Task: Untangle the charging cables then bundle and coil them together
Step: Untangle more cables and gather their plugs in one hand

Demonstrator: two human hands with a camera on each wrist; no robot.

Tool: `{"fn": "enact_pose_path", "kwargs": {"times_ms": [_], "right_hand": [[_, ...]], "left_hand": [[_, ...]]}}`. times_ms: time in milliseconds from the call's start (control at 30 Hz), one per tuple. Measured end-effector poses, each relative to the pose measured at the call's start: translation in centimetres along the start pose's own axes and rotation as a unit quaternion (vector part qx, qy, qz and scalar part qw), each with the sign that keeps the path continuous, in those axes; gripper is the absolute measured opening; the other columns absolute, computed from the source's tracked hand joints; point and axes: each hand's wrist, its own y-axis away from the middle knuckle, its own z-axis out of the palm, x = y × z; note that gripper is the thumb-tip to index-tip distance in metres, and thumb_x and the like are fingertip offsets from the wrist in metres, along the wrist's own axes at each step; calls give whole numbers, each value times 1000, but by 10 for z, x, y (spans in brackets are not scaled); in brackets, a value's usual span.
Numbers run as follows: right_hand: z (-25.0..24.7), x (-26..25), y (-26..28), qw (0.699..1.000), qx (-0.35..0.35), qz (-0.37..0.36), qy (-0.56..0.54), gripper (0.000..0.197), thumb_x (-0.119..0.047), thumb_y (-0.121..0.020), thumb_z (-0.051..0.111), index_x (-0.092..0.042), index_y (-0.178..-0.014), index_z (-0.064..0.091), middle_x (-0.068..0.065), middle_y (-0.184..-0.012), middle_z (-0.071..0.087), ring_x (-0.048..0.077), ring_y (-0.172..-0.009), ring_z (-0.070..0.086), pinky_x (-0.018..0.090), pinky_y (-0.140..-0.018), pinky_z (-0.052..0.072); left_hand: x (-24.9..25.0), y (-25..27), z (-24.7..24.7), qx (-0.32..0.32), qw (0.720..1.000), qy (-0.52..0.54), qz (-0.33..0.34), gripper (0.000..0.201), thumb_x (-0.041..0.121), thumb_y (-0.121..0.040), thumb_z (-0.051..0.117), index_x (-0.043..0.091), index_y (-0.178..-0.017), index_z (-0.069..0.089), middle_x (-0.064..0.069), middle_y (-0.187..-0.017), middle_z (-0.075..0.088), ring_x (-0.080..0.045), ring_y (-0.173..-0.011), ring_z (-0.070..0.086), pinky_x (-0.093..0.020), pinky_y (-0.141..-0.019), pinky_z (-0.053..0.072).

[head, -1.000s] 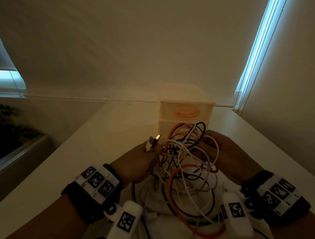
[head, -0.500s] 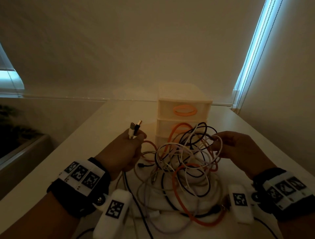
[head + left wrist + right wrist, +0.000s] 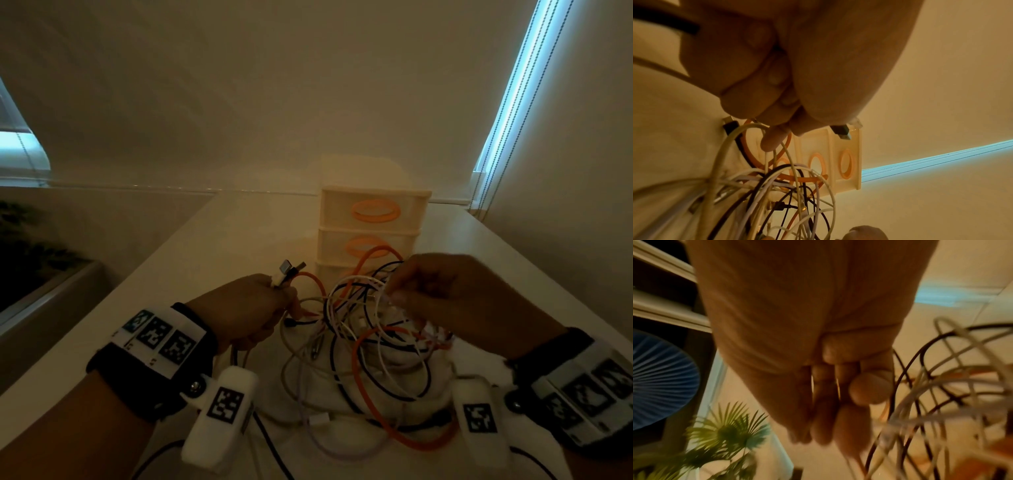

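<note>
A tangle of orange, black and white charging cables [image 3: 371,346] lies on a pale cloth between my hands, its upper loops lifted. My left hand [image 3: 279,291] is fisted round a few cable ends, and their USB plugs [image 3: 289,270] stick up out of the fist. In the left wrist view the left hand [image 3: 781,104] has its fingers curled tight, one dark plug [image 3: 840,132] pokes out and the cables [image 3: 774,194] hang below. My right hand [image 3: 399,296] reaches into the top of the tangle and pinches white loops. The right wrist view is blurred: right hand [image 3: 840,386] with curled fingers beside the loops [image 3: 941,382].
A small cream drawer unit [image 3: 373,219] with orange handles stands just behind the tangle. The white table [image 3: 205,260] drops off at its left edge, with a plant [image 3: 24,246] below it. A wall and blind cords [image 3: 510,102] close in on the right.
My left hand pulled left with the plugs, drawing an orange cable out of the tangle. My right hand first drew away to the right, then came back left onto the upper loops.
</note>
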Motion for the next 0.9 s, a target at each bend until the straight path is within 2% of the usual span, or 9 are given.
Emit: {"fn": "enact_pose_path", "kwargs": {"times_ms": [133, 200, 333, 433, 600, 733, 800, 867, 900], "right_hand": [[23, -20, -2, 983, -175, -20, 44, 11, -28, -88, 73, -29, -99, 74, -6, -81, 73, 10, -69, 69, 26, -67, 58], [36, -27, -6, 965, -246, -38, 80, 16, -34, -88, 73, -32, -104, 73, -12, -79, 69, 6, -70, 66, 20, -66, 53], [65, -48, -16, 917, -355, -97, 155, 28, -39, -88, 72, -32, -115, 66, -6, -87, 65, 9, -75, 61, 22, -68, 48], [86, -59, -24, 884, -380, -152, 228, 32, -42, -91, 67, -31, -121, 63, -7, -95, 60, 10, -84, 55, 25, -71, 46], [111, -63, -31, 833, -413, -124, 346, 28, -34, -94, 64, -6, -95, 67, 6, -84, 60, 17, -68, 50, 21, -53, 34], [101, -69, -35, 797, -441, -114, 397, 35, -29, -93, 63, -13, -65, 51, 0, -65, 48, 14, -56, 43, 23, -50, 35], [86, -72, -38, 835, -426, -72, 341, 28, -33, -90, 64, -9, -75, 63, 5, -75, 62, 21, -67, 58, 28, -58, 45], [66, -72, -44, 910, -332, -24, 246, 20, -32, -88, 65, -14, -85, 70, -1, -84, 67, 16, -77, 62, 31, -67, 52], [55, -69, -48, 946, -263, 4, 189, 17, -29, -88, 66, -15, -82, 71, -4, -79, 67, 12, -72, 62, 30, -64, 51]], "left_hand": [[1, 1, 0, -9, 1000, -11, -7, 38, 29, -107, 41, -1, -105, 65, 0, -55, 28, -14, -43, 18, -21, -43, 17], [2, 1, -1, -10, 1000, -7, -8, 38, 27, -106, 43, -6, -109, 62, 0, -55, 27, -14, -43, 18, -21, -43, 17], [4, 4, -3, -8, 1000, 6, -2, 30, 26, -105, 44, 0, -108, 59, 2, -54, 28, -13, -44, 18, -21, -42, 17], [6, 6, -7, -3, 1000, 12, 3, 30, 25, -105, 44, 0, -109, 59, 2, -53, 30, -12, -43, 19, -21, -42, 17], [7, 9, -18, 8, 999, 45, 21, 26, 26, -104, 45, 5, -101, 60, 3, -52, 32, -12, -44, 20, -21, -41, 18], [8, 11, -22, 17, 997, 65, 39, 24, 24, -104, 44, 5, -101, 58, 3, -53, 30, -12, -44, 19, -22, -42, 15], [8, 10, -24, 25, 995, 78, 51, 24, 24, -104, 44, 5, -102, 58, 3, -53, 30, -11, -43, 20, -21, -41, 16], [8, 10, -27, 27, 992, 101, 73, 26, 26, -105, 42, 5, -104, 57, 3, -53, 30, -11, -43, 20, -20, -41, 16], [8, 10, -28, 20, 989, 116, 91, 28, 28, -106, 41, 5, -105, 57, 3, -53, 28, -11, -43, 19, -19, -41, 17]]}}
